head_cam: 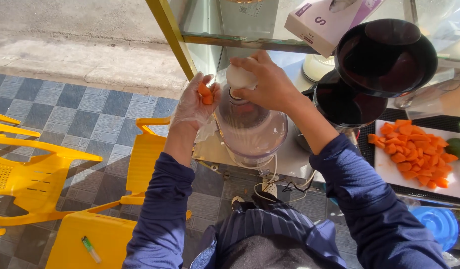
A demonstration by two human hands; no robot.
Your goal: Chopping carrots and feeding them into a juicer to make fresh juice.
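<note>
Two hands work at the clear plastic juicer jar (250, 132) on the steel table (289, 159).

The right hand (267, 82) has its fingers wrapped around the white rounded pusher (239, 77) atop the jar. Left of the jar, the left hand (192, 102) (in a thin clear glove) pinches orange carrot pieces (205, 92). Right of the jar, more chopped carrot (414, 152) lies on a white cutting board (389, 172), behind it a dark round bowl (384, 57).
</note>
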